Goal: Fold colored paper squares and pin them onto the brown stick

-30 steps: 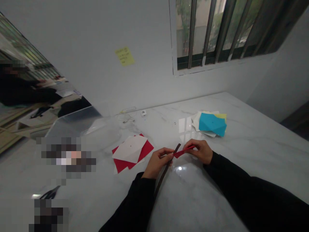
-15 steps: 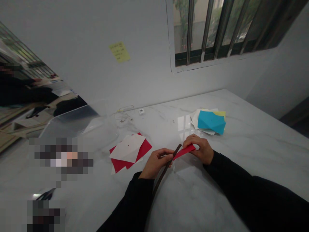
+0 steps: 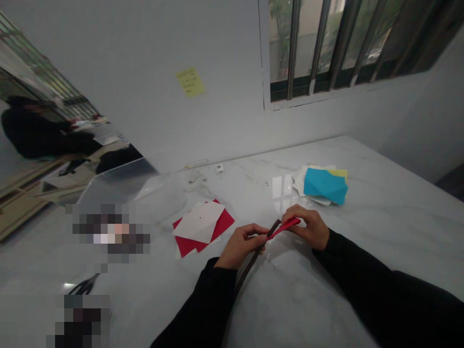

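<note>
My left hand [image 3: 241,246] pinches a long, thin dark brown strip [image 3: 252,263] near its upper end. The strip runs down past my wrist toward the sleeve. My right hand [image 3: 308,227] holds a narrow folded piece of red paper [image 3: 286,226] between fingers and thumb. The red paper's inner end touches the brown strip, and the fingers of my left hand cover part of that spot. Both hands are above the white marble table [image 3: 384,198], close together.
Red and white paper sheets [image 3: 201,222] lie left of my hands. A blue folded paper [image 3: 325,186] rests on a paper pile behind them. A transparent plastic sheet [image 3: 159,198] and a thin cable [image 3: 192,176] lie further back. Blurred objects [image 3: 110,232] stand at left.
The red paper now looks narrower and more tightly folded, and it tilts up toward the right. The view has shifted slightly, and both hands still hold their pieces.
</note>
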Demonstrator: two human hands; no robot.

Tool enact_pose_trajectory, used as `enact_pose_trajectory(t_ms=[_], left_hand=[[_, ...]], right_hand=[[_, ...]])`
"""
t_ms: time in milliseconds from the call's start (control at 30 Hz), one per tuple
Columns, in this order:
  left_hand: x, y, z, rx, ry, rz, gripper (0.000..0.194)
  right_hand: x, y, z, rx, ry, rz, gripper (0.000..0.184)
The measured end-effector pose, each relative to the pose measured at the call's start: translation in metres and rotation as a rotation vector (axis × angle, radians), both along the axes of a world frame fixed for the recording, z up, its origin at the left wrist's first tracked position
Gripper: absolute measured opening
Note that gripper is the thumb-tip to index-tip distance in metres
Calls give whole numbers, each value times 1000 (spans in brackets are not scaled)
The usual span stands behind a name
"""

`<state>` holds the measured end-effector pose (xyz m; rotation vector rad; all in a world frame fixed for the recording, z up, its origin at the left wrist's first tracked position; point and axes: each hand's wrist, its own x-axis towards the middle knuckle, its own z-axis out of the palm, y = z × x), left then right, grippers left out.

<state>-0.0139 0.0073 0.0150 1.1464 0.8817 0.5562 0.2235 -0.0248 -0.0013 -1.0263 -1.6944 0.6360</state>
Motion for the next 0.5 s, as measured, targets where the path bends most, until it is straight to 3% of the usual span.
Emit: enact_pose_trajectory(t_ms=[300,500], left_hand=[[-1,-1,1,29,6,-17,28],[-1,-2,3,31,13,-5,29]], right_hand=[[0,-1,-4,-72,14,2,9],[-1,-1,-3,-26,-4,19,8]])
